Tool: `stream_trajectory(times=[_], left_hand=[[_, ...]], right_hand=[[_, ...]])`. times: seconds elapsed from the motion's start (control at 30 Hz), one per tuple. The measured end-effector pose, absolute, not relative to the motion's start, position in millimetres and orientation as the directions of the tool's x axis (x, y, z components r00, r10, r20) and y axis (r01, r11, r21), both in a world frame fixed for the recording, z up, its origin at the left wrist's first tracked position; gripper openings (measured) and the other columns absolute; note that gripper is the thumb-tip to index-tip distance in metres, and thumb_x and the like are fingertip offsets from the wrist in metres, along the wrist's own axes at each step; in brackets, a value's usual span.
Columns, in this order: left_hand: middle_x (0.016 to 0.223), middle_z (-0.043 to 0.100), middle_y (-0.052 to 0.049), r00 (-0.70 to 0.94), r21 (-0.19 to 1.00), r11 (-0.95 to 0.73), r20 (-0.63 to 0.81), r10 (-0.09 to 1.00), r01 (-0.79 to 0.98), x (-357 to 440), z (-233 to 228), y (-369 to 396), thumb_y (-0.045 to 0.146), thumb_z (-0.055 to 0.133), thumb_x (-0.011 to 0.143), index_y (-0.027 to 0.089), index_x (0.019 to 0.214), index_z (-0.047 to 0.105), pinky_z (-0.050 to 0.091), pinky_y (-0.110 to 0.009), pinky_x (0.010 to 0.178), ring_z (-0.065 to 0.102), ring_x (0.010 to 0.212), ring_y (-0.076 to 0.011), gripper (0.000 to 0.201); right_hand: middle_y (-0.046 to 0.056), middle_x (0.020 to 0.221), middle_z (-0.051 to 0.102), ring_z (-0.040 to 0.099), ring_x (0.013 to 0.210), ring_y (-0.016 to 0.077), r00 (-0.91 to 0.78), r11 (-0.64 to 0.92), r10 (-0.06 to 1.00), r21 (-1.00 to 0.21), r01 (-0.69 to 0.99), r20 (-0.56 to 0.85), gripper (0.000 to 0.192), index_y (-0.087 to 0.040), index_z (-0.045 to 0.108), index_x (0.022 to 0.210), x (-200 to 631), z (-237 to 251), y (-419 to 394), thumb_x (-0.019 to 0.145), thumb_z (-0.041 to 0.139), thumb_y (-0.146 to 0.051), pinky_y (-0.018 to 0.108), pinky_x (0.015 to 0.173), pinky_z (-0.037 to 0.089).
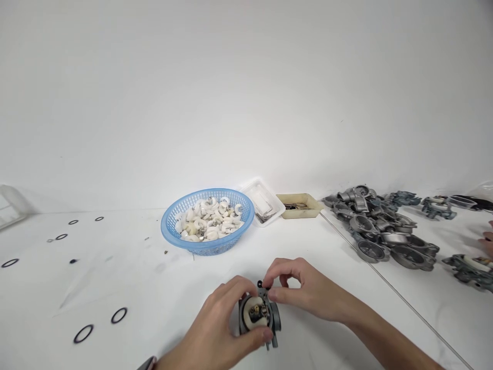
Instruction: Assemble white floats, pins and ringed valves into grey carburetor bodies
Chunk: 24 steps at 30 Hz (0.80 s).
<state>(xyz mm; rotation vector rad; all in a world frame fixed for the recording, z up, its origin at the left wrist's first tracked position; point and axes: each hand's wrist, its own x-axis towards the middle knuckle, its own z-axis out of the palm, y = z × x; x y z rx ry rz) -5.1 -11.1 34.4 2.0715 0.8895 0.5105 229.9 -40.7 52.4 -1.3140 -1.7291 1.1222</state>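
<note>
A grey metal carburetor [276,316] rests on the white table, its open bowl side facing up. Inside it a white plastic float [250,307] curves around small brass parts. My left hand [221,324] grips the carburetor from the left, fingers over the far rim and thumb on the near side. At its far right corner, my right hand [300,288] pinches with thumb and index finger beside a small black piece [260,283]. Whether something tiny lies between those fingertips is hidden.
Beyond my hands stands a blue basket [169,239] of white floats. Next to it are a white tray [259,192] of thin metal pins and a yellowish tray [311,205]. Grey carburetor bodies [379,226] pile up at right, near another person's hand [488,239]. Black rings [119,315] lie left.
</note>
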Motion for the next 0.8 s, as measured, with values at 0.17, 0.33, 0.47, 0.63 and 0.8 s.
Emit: stream_trajectory(times=[0.17, 0.33, 0.47, 0.63, 0.8], left_hand=[[0.106, 0.067, 0.0, 0.685, 0.819, -0.457, 0.113, 0.72, 0.346, -4.3, 32.2, -11.1, 0.024, 0.075, 0.08, 0.027, 0.101, 0.061, 0.048, -0.032, 0.09, 0.063, 0.099, -0.0227, 0.026], [0.104, 0.065, 0.001, 0.685, 0.819, -0.454, 0.106, 0.721, 0.351, -3.8, 30.8, -10.0, 0.024, 0.076, 0.081, 0.027, 0.099, 0.061, 0.048, -0.031, 0.087, 0.062, 0.096, -0.0215, 0.023], [0.104, 0.064, 0.0, 0.689, 0.801, -0.479, 0.119, 0.715, 0.359, -4.6, 28.4, -8.8, 0.025, 0.077, 0.08, 0.027, 0.099, 0.059, 0.048, -0.031, 0.084, 0.061, 0.095, -0.0219, 0.026], [0.105, 0.064, 0.0, 0.692, 0.794, -0.493, 0.131, 0.71, 0.356, -5.8, 26.4, -9.3, 0.027, 0.077, 0.082, 0.027, 0.099, 0.059, 0.048, -0.031, 0.084, 0.061, 0.096, -0.0218, 0.025], [0.105, 0.063, 0.001, 0.686, 0.792, -0.497, 0.141, 0.714, 0.354, -4.5, 26.9, -10.4, 0.026, 0.079, 0.083, 0.027, 0.1, 0.059, 0.047, -0.031, 0.084, 0.061, 0.094, -0.0208, 0.026]], right_hand=[[0.003, 0.105, 0.072, 0.06, 0.088, 0.021, -0.293, 0.121, 0.956, -0.919, 0.375, 0.006, 0.015, -0.026, 0.082, 0.097, 229.5, 50.9, -41.1, 0.084, 0.074, -0.029, 0.035, 0.085, 0.05], [0.003, 0.104, 0.071, 0.061, 0.091, 0.0219, -0.325, 0.109, 0.946, -0.931, 0.349, -0.011, 0.021, -0.025, 0.08, 0.1, 230.2, 52.3, -41.8, 0.079, 0.08, -0.027, 0.035, 0.088, 0.05], [0.002, 0.105, 0.069, 0.06, 0.096, 0.0235, -0.33, 0.095, 0.943, -0.928, 0.359, -0.031, 0.03, -0.026, 0.08, 0.101, 231.6, 52.9, -41.8, 0.072, 0.088, -0.031, 0.036, 0.09, 0.05], [0.003, 0.105, 0.067, 0.059, 0.099, 0.0243, -0.319, 0.111, 0.948, -0.93, 0.352, -0.008, 0.029, -0.027, 0.08, 0.1, 229.4, 52.9, -43.4, 0.073, 0.09, -0.03, 0.036, 0.093, 0.05], [0.002, 0.104, 0.066, 0.06, 0.097, 0.0224, -0.353, 0.153, 0.935, -0.933, 0.326, 0.03, 0.016, -0.027, 0.08, 0.094, 228.0, 52.0, -45.1, 0.079, 0.083, -0.022, 0.034, 0.091, 0.05]])
